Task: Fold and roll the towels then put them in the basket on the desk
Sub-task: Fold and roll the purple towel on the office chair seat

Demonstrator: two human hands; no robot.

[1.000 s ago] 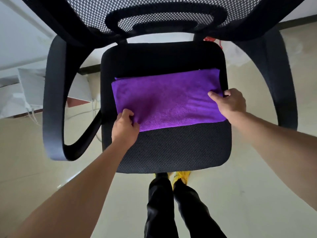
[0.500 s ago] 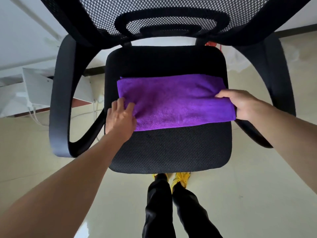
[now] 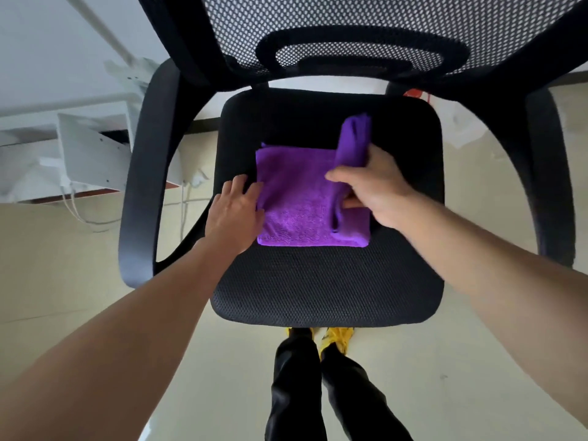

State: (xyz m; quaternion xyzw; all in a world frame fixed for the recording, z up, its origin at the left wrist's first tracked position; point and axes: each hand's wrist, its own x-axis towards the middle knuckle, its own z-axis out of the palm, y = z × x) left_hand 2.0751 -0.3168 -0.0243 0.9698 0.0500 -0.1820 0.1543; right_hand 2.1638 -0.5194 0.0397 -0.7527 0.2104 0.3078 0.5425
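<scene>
Floor, pale and glossy, lies under your black mesh office chair, whose seat carries one purple towel, folded, at its middle. You have two hands on it: your left hand lies flat, fingers straight, against its left edge; your right hand curls round the lifted right end.

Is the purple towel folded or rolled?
Folded, not rolled: purple towel lies flat on chair seat; right hand holds its right end turned up.
</scene>
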